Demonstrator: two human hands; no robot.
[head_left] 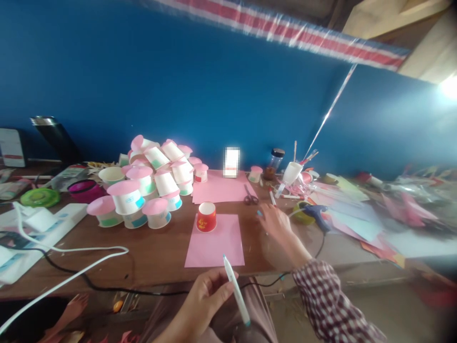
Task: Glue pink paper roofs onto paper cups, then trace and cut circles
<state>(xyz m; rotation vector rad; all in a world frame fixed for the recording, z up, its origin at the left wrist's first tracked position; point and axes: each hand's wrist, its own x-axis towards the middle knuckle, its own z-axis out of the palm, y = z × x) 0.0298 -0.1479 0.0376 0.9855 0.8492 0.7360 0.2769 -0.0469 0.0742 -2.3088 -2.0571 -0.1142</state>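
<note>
My left hand (pixel 209 297) grips a white marker pen (pixel 236 291) with teal ends, its tip pointing up and away from me. Beyond it, a red paper cup (pixel 207 217) with yellow print stands on a pink paper sheet (pixel 216 250). My right hand (pixel 275 223) reaches forward over the table to the right of that sheet, slightly blurred. At its fingertips is a small blue piece (pixel 259 213) that looks like a pen cap. Near this hand lie black scissors (pixel 251 196) and a blue glue gun (pixel 319 216).
A pile of white paper cups with pink discs (pixel 128 196) stands left. Behind the red cup are more pink sheets (pixel 217 186). A power strip (pixel 46 238) with cables lies left. A jar (pixel 274 164), a pen cup (pixel 292 172) and coloured papers (pixel 360 221) are right.
</note>
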